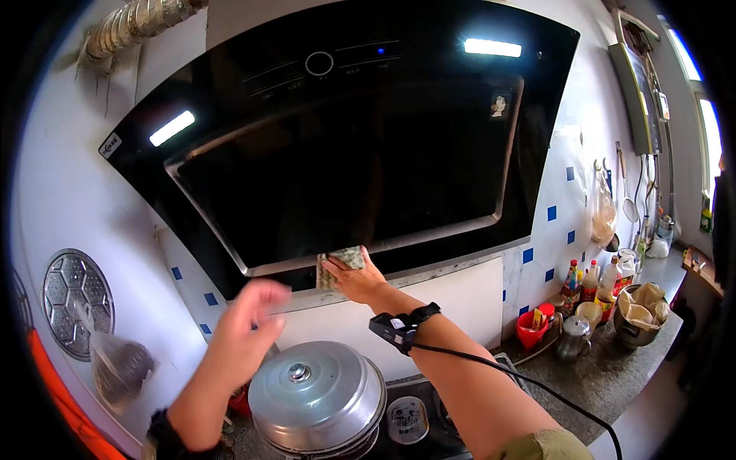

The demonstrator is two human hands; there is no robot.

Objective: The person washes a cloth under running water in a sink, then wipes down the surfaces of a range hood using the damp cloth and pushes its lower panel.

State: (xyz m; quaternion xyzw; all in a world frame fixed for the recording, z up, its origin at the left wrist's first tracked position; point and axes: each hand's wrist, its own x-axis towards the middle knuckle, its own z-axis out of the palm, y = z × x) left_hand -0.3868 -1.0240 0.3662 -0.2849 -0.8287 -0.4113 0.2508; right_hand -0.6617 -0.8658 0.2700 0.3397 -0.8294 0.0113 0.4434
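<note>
My right hand [355,277] presses a patterned cleaning cloth [341,263] against the lower edge of a black glass range hood [345,153]. A black band with a cable sits on that wrist. Blurred and raised, my left hand [249,310] hovers near the hood's lower left corner with fingers loosely together and nothing in it. Just below it sits a large steel pot lid [317,395].
A metal steamer plate [74,300] hangs on the left wall above a hanging bag. Sauce bottles [590,282], a red cup [530,328], a kettle [573,337] and a pot stand on the right counter. Utensils hang on the tiled wall at right.
</note>
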